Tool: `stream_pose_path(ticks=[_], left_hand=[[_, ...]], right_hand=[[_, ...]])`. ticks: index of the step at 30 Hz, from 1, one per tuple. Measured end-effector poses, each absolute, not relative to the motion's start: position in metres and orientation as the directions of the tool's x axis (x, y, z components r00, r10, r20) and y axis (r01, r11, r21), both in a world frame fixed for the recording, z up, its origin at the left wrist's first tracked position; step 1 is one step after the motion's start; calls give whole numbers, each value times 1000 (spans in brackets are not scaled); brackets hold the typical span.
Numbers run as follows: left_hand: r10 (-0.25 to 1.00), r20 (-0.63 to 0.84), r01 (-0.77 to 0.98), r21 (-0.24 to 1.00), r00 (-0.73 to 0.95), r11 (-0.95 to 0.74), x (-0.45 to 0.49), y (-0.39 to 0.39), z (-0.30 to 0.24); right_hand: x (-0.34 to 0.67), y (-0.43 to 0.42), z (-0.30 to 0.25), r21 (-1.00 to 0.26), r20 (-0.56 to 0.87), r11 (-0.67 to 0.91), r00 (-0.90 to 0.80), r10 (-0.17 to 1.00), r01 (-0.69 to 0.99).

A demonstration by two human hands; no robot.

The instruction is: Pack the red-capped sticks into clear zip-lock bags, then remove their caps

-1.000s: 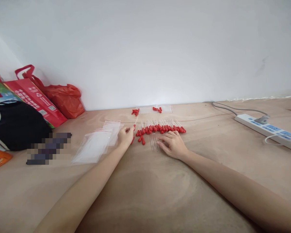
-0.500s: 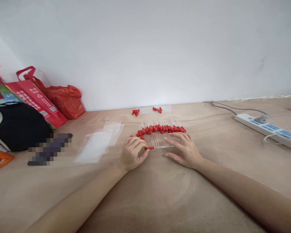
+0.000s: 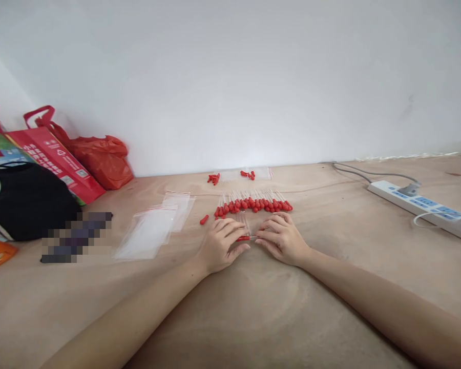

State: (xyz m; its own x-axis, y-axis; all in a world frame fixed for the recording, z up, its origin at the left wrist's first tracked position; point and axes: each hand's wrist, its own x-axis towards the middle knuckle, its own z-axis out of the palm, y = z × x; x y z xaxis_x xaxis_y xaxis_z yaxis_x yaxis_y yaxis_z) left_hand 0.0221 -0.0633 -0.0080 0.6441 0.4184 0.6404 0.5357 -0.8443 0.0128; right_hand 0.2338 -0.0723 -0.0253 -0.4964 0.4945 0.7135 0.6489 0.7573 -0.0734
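My left hand (image 3: pixel 223 245) is closed on the red bulb end of a glass dropper (image 3: pixel 245 238) lying crosswise in front of me. My right hand (image 3: pixel 282 239) pinches its thin clear tube close to the bulb, so most of the tube is hidden by the fingers. Just beyond, several finished-looking droppers (image 3: pixel 253 204) lie side by side in a row, red bulbs toward me and tubes pointing at the wall. Several bare glass tubes (image 3: pixel 243 218) lie between my hands and that row. A loose red rubber bulb (image 3: pixel 204 220) rests left of my left hand.
Clear zip bags (image 3: pixel 146 233) lie on the wooden table (image 3: pixel 276 318) to the left. More red bulbs (image 3: pixel 214 179) sit by another bag (image 3: pixel 262 173) near the wall. Shopping bags (image 3: pixel 57 159) and a black bag (image 3: pixel 30 200) stand far left; a power strip (image 3: pixel 418 202) with cables lies right.
Both hands have come closer together. My right hand has gone from spread fingers to a pinch on the tube near the bulb. My left hand has shifted right, uncovering the loose bulb.
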Motion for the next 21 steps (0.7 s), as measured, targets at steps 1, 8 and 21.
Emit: stream_pose_path(ticks=[1,8,21], left_hand=[[410,635,519,17,654,-854,23,-63,-8],[432,622,512,57,653,-857,22,-66,-11],[488,673,529,165,557,-832,7,-64,-10]], right_hand=[[233,-73,-25,-61,718,761,-501,483,646],[233,-79,-21,42,746,778,-538,393,627],[244,-75,-26,-60,741,714,-449,500,697]])
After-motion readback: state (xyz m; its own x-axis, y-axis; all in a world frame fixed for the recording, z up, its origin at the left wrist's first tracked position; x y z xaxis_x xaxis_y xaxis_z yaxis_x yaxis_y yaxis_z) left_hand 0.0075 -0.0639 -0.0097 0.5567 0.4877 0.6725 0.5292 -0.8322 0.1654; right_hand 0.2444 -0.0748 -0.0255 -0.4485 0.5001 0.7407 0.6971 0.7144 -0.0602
